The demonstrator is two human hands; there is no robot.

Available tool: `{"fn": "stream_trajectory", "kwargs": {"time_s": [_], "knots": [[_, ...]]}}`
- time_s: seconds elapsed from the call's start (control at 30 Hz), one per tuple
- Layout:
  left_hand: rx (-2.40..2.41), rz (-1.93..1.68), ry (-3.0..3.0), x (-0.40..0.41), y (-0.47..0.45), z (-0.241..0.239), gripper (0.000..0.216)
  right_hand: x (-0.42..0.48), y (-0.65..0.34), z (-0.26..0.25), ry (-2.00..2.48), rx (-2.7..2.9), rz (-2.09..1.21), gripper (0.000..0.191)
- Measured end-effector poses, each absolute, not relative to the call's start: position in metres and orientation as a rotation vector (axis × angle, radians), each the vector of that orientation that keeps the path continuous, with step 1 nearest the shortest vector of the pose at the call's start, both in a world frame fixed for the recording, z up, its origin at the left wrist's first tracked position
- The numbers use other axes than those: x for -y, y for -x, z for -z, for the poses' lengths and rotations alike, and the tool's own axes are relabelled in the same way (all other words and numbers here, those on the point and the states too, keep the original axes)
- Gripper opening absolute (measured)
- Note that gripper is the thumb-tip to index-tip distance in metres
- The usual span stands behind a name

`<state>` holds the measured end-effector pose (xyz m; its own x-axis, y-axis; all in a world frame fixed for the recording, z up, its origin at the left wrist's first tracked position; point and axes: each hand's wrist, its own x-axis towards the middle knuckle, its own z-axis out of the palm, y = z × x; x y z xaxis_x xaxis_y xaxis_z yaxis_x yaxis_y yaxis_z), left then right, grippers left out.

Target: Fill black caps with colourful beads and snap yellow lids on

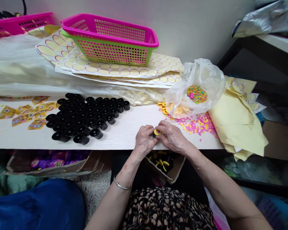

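At the table's front edge, my left hand and my right hand meet around a small black cup with a yellow ring-shaped top. Fingers of both hands are closed on it, hiding most of its sides. To the left, several black cups stand in a close group. Just beyond my right hand lie pink and yellow small beads. A clear plastic bag behind them holds multicoloured beads. Yellow rings lie by the bag.
A pink and green basket rests on sheets of oval stickers at the back. Yellow printed packets lie far left; yellow paper overhangs the right. Below the table, a cardboard box holds yellow and black pieces.
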<state>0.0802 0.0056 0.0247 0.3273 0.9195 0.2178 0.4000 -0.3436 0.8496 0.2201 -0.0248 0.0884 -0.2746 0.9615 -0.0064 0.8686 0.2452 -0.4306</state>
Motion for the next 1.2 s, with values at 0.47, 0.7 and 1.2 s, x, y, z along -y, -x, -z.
{"fn": "stream_trajectory", "kwargs": {"time_s": [0.47, 0.7, 1.2], "knots": [[-1.169, -0.86, -1.253, -0.003, -0.091, -0.04, 0.032, 0.027, -0.205, -0.053, 1.426, 0.773, -1.29, 0.032], [-1.235, -0.917, -1.279, 0.003, -0.096, -0.036, 0.029, 0.026, -0.194, -0.045, 1.351, 0.534, -1.348, 0.034], [-1.174, -0.695, -1.163, -0.019, -0.089, -0.049, 0.033, 0.024, -0.214, -0.061, 1.268, 0.655, -1.607, 0.037]]}}
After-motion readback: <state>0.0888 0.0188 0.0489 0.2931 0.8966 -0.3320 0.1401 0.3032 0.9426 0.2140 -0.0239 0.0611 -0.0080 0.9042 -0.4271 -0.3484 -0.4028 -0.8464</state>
